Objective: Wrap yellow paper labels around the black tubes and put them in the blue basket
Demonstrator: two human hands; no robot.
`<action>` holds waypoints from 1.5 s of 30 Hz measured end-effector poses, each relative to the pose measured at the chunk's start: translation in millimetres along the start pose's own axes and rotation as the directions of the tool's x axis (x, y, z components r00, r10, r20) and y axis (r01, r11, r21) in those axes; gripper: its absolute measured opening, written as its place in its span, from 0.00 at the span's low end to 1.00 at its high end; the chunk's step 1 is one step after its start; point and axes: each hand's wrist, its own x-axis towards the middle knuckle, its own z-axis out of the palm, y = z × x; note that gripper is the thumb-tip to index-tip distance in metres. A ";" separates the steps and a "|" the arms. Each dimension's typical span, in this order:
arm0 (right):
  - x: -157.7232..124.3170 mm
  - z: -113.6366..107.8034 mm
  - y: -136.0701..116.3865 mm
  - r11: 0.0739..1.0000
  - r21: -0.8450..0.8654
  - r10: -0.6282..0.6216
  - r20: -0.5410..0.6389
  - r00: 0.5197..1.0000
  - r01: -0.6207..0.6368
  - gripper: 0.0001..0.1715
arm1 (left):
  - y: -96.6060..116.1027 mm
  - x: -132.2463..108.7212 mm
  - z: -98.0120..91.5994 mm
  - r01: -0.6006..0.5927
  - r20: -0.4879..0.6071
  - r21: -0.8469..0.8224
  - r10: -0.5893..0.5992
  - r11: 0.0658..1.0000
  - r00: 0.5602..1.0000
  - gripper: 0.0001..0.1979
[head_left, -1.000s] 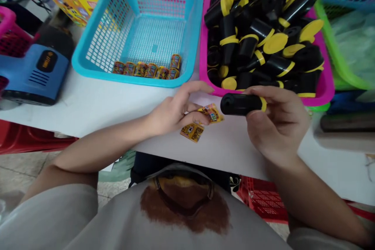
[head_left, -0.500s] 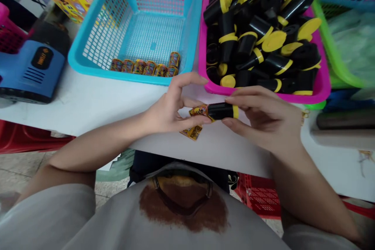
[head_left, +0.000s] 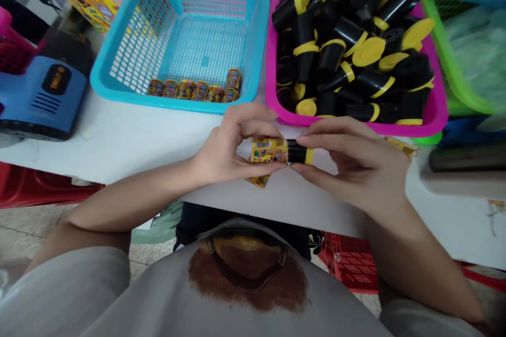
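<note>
Left hand and right hand have come right together, pinching a printed wrapper against a black-and-yellow tube at centre frame, and one slack grip could send it skewing!

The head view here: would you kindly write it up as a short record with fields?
Left hand: holds the printed label end of a black tube
Right hand: holds the tube's yellow-rimmed end
Under the hands: a loose printed label
Blue basket: a row of small labelled tubes
Pink tray: a heap of black tubes with yellow ends
Surface: white table
</note>
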 end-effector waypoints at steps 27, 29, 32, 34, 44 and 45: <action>-18.2 50.3 -6.7 0.851 -0.377 -0.398 -0.009 0.917 0.365 0.31 | 24.0 2.3 27.2 0.559 0.409 -0.498 -0.389 0.662 0.825 0.28; -18.8 52.5 -4.5 0.881 -0.303 -0.389 -0.028 0.921 0.363 0.33 | 24.9 3.4 25.4 0.559 0.437 -0.534 -0.359 0.635 0.825 0.29; -18.7 52.1 -0.6 0.882 -0.241 -0.422 -0.017 0.907 0.405 0.33 | 22.5 4.0 21.9 0.576 0.440 -0.495 -0.384 0.651 0.812 0.34; -19.0 48.6 2.1 0.863 -0.253 -0.447 0.022 0.894 0.438 0.32 | 19.6 2.8 21.1 0.543 0.399 -0.434 -0.388 0.719 0.831 0.37; -7.0 34.3 6.4 0.745 -0.507 -0.528 -0.051 0.848 0.433 0.31 | 41.8 14.8 -0.2 0.088 0.028 0.156 -0.094 0.984 0.995 0.21; -1.5 30.2 7.0 0.756 -0.528 -0.509 -0.101 0.855 0.388 0.32 | 46.0 20.0 -10.7 0.075 0.019 0.229 -0.082 0.970 0.996 0.15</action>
